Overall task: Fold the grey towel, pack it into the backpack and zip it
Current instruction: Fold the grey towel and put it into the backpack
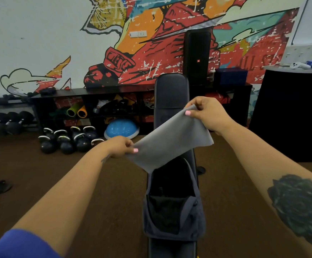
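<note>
A grey towel (170,138) hangs stretched in the air between both hands, folded to a narrow band and slanting up to the right. My left hand (120,147) pinches its lower left corner. My right hand (206,113) pinches its upper right corner. Below the towel a dark navy backpack (172,202) lies on a black workout bench (171,92), its main compartment unzipped and gaping open towards me. The towel's lower edge overlaps the top of the backpack in view.
Several kettlebells (66,140) and a blue balance dome (121,128) sit on the brown floor at the left. A low black shelf (95,101) runs along the mural wall. A black counter (291,116) stands at the right. A tall speaker (197,54) rises behind the bench.
</note>
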A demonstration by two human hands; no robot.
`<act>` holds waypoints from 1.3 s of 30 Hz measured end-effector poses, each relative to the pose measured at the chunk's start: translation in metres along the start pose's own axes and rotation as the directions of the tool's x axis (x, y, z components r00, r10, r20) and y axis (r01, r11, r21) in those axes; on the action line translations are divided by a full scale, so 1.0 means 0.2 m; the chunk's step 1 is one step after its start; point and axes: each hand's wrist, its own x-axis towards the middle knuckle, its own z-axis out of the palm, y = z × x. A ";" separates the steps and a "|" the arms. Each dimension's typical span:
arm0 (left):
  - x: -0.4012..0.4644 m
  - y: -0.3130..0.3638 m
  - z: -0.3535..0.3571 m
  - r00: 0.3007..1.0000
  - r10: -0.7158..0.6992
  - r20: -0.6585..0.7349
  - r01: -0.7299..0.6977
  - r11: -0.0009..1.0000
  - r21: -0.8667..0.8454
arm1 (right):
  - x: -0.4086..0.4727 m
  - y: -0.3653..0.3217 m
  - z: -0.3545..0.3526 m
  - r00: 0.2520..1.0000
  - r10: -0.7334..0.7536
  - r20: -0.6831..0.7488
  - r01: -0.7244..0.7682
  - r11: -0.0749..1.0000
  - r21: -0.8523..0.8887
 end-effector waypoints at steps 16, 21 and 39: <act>0.00 0.32 0.16 0.956 0.287 -0.060 -0.259 0.729 -0.634 | 0.08 -0.09 0.02 0.962 -0.138 0.234 0.116 0.988 0.105; 0.00 0.33 0.17 0.943 0.281 0.176 -0.069 0.684 -0.726 | 0.08 0.02 0.02 0.979 -0.053 0.196 0.026 0.991 0.134; 0.10 0.35 0.18 0.994 0.110 -0.015 -0.037 0.209 -0.977 | -0.10 0.42 0.32 0.613 0.479 0.628 -0.781 0.487 0.391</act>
